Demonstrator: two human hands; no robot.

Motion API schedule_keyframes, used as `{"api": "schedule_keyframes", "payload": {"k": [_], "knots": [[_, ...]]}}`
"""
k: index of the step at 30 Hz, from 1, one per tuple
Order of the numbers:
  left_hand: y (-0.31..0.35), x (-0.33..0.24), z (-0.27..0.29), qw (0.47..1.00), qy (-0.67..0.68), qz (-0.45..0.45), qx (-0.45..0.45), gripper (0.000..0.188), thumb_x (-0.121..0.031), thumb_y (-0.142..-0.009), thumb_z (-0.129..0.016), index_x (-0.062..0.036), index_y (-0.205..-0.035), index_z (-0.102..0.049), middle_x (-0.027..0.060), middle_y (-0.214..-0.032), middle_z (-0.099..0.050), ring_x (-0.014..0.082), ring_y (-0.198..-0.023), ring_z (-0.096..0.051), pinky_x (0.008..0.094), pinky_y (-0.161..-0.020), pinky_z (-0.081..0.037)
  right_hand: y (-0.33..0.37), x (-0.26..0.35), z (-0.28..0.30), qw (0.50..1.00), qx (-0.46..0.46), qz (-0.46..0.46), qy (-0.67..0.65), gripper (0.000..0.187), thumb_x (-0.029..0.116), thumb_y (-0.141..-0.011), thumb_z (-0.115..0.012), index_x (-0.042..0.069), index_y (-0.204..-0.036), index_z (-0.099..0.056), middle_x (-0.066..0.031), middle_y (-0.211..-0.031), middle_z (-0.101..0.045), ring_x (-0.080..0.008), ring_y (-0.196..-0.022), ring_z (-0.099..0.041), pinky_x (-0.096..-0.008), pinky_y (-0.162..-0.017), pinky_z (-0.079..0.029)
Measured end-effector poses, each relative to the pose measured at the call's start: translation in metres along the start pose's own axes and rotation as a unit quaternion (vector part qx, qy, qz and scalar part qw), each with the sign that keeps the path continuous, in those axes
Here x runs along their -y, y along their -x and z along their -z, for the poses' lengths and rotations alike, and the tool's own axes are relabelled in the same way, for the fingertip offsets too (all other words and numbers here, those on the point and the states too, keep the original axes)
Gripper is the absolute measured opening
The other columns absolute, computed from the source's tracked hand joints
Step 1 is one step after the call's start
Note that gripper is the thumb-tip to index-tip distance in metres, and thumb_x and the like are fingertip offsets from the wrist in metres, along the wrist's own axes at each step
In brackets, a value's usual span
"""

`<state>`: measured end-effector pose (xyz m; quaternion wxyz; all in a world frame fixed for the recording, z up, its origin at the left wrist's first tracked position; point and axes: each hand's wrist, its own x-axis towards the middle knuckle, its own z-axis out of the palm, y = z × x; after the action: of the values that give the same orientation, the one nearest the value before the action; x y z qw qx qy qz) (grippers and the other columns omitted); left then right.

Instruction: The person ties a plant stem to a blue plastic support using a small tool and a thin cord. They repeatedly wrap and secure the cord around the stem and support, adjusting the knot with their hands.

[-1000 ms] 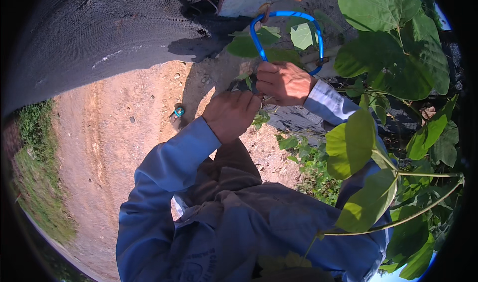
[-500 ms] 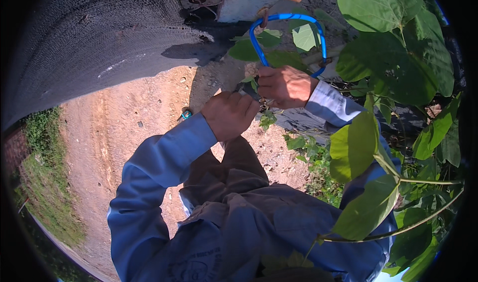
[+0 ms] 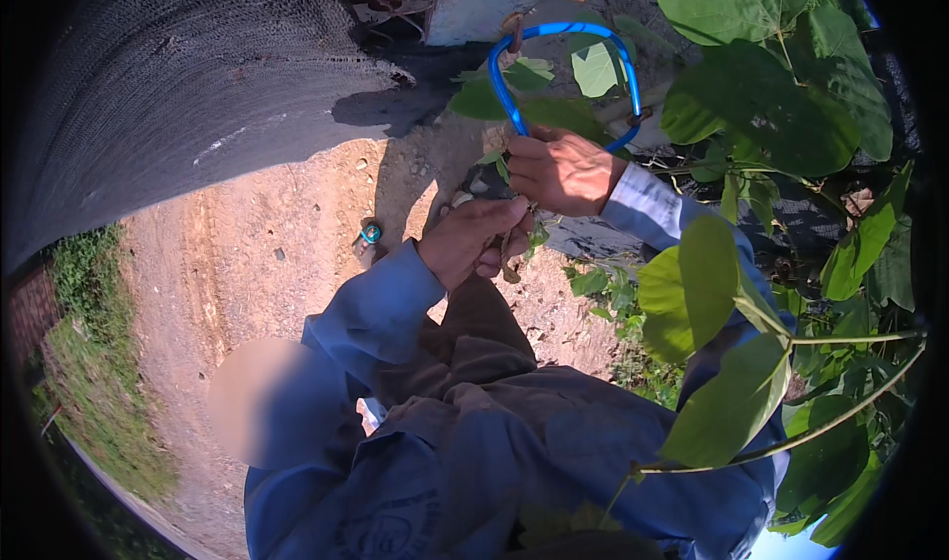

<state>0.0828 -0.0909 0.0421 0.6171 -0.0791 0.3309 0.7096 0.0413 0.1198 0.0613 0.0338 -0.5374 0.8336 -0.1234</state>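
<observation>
A glossy blue cable loop hangs through a rusty metal ring at the top and passes a second rusty piece on its right side. My right hand is closed at the loop's lower end, where both sides of the cable run in behind the fingers. Just below and to the left, my left hand has its thumb and curled fingers together near the right fingertips. Something small and brownish shows by the left fingers; its kind is unclear. Where the cable's ends meet is hidden by my hands.
Dark mesh netting fills the upper left beside a grey metal panel. Large-leaved vines crowd the right, and one stem crosses in front of my right arm. A small teal-ringed object lies on the dirt ground.
My left hand has turned and dropped slightly away from my right hand, its thumb now showing on top. The right hand stays at the blue loop. The view has shifted a little.
</observation>
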Motion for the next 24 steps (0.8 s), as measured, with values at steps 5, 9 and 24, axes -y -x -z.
{"api": "schedule_keyframes", "payload": {"k": [5, 9, 24], "knots": [[-0.013, 0.036, -0.011, 0.978, 0.162, -0.127, -0.001, 0.022, -0.030, -0.095, -0.057, -0.0089, -0.092, -0.058, -0.0074, -0.065, -0.042, 0.0010, -0.050, -0.032, 0.0202, -0.043, -0.023, 0.001, 0.002, 0.000, 0.998, 0.041, 0.012, 0.034, 0.017, 0.021, -0.069, -0.059, 0.006, -0.077, -0.055, -0.0041, -0.081, -0.051, -0.0205, -0.091, -0.052, -0.0353, -0.074, -0.052], [-0.008, 0.029, -0.015, 0.986, 0.068, -0.128, -0.078, 0.020, -0.027, -0.094, -0.058, -0.0075, -0.092, -0.059, -0.0081, -0.065, -0.041, 0.0006, -0.052, -0.031, 0.0206, -0.044, -0.024, 0.000, 0.001, 0.005, 0.999, 0.030, 0.027, 0.033, 0.016, 0.021, -0.069, -0.058, 0.007, -0.077, -0.054, -0.0044, -0.081, -0.050, -0.0202, -0.092, -0.051, -0.0337, -0.076, -0.052], [0.007, 0.024, 0.012, 0.759, -0.525, -0.356, -0.150, 0.031, -0.028, -0.098, -0.050, -0.0037, -0.112, -0.063, 0.0085, -0.101, -0.061, 0.0230, -0.095, -0.056, 0.0344, -0.082, -0.044, 0.003, 0.140, -0.015, 0.489, -0.520, -0.541, -0.445, 0.034, 0.014, -0.091, -0.054, -0.001, -0.119, -0.044, -0.0146, -0.115, -0.050, -0.0241, -0.112, -0.053, -0.0409, -0.096, -0.047]]}}
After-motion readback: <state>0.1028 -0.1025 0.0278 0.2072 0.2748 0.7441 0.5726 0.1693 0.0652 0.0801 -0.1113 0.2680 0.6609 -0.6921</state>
